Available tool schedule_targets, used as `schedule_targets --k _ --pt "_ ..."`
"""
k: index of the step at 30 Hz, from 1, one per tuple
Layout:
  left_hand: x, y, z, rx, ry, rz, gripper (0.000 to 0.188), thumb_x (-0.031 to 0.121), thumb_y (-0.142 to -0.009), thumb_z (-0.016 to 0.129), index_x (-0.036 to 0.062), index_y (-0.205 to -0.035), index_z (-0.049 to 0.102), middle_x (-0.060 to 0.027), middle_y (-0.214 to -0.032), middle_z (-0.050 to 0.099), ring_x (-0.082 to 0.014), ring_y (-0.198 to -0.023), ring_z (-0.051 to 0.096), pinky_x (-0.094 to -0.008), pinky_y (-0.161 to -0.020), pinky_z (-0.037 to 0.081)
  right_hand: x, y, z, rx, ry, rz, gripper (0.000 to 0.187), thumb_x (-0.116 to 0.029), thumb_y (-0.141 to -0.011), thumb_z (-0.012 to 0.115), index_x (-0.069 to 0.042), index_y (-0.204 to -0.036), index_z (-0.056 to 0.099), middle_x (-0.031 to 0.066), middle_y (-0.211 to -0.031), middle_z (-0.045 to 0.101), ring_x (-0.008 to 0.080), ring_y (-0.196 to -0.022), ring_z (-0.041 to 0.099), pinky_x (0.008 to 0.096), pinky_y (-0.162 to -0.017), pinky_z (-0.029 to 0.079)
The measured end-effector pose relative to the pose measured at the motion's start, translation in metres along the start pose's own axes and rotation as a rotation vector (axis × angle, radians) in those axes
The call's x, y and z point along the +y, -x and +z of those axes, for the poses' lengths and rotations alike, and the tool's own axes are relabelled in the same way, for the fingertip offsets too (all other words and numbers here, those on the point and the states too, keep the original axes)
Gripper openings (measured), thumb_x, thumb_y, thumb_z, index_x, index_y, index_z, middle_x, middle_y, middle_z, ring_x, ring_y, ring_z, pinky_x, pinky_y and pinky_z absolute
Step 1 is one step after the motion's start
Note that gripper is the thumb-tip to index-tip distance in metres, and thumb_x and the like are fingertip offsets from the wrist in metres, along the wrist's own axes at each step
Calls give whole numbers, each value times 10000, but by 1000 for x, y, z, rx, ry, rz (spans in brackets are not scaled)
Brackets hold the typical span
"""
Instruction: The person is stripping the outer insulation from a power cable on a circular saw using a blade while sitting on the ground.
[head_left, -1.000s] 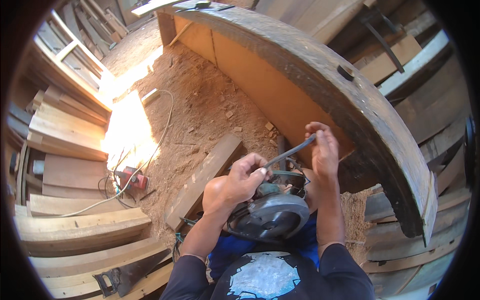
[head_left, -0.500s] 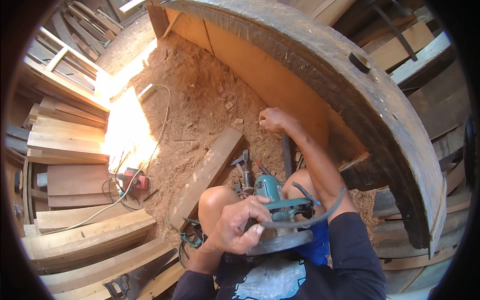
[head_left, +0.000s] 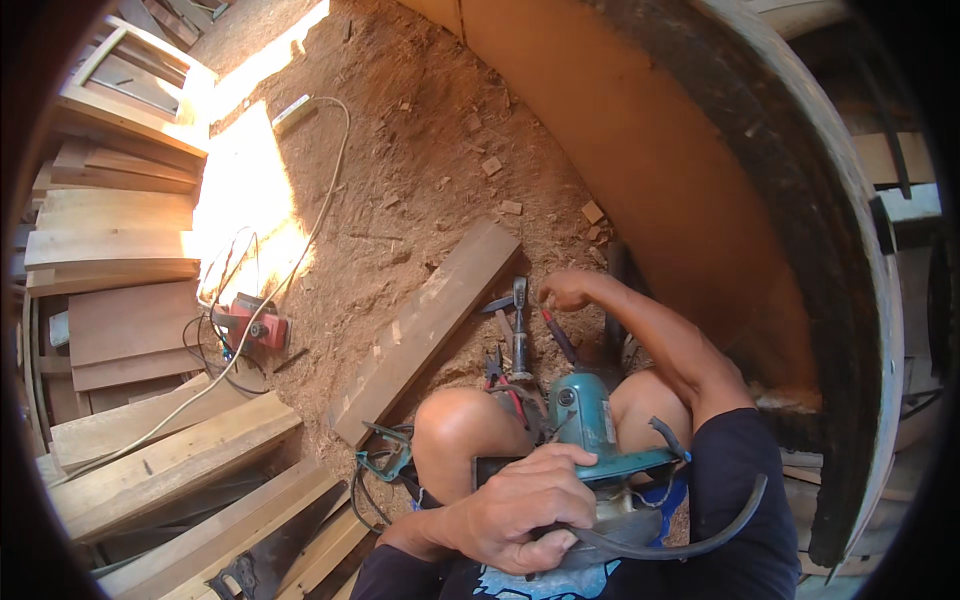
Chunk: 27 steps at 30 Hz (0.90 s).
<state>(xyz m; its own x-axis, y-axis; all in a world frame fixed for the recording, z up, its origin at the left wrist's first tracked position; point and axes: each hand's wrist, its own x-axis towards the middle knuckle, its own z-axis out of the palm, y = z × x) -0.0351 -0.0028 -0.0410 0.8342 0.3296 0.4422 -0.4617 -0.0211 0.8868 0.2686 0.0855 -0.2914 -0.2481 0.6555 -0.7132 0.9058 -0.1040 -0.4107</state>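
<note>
My left hand is wrapped round the handle of a teal power saw with a round grey guard, held over my lap. A loose grey cable curves off its right side. Out past my right knee, my right hand has its fingers curled down at the end of a red and black handled tool; whatever is between the fingertips is hidden. Just left of it lies a hammer with a metal shaft. Pliers with red handles lie by my left knee.
A wooden plank lies slantwise on the sawdust-covered floor. A large curved wooden piece arches along the right. Stacked boards, a red power tool, a pale cord and a handsaw are at the left.
My right hand has come down closer to the red and black handled tool. The head view has shifted, and the saw sits a little lower and further right, still in my left hand.
</note>
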Motion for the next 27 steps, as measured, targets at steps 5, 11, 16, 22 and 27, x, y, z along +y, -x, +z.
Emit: schedule_targets --k 5,11,16,22,27 --pt "-9 0 -14 27 44 26 124 107 -961 590 9 -1015 644 -114 -940 663 -271 -833 633 -547 -1041 429 -22 -10 45 -145 -300 -202 683 -371 -951 659 -81 -1521 420 250 -1413 569 392 -1288 567 451 -1087 444" --pt "-14 -6 -13 64 90 72 109 66 -908 598 -1 -993 600 -118 -920 591 -313 -826 598 -508 -996 445 -36 -18 98 -167 -274 -225 781 -437 -939 671 -91 -1556 341 286 -1456 509 416 -1348 510 462 -1124 402" --pt "-13 -6 -13 50 55 53 142 130 -971 582 1 -1004 630 -101 -905 657 -269 -826 643 -529 -1005 463 -31 -7 69 -72 -347 -124 347 -368 -905 712 -56 -1052 672 152 -968 715 268 -945 683 399 -837 530" --pt "-8 -6 -2 64 -30 -62 173 184 -950 598 19 -993 627 -102 -908 676 -262 -868 667 -516 -1046 450 -35 30 -14 -73 -212 1 155 -175 -842 691 -64 -941 649 74 -868 696 200 -828 662 389 -723 528" --pt "8 -17 7 147 -137 -265 117 72 -928 572 4 -1021 595 -68 -948 631 -121 -872 599 -300 -835 509 -49 128 -47 213 -473 5 348 -83 -824 610 -26 -1168 608 90 -900 688 180 -775 658 358 -658 529"
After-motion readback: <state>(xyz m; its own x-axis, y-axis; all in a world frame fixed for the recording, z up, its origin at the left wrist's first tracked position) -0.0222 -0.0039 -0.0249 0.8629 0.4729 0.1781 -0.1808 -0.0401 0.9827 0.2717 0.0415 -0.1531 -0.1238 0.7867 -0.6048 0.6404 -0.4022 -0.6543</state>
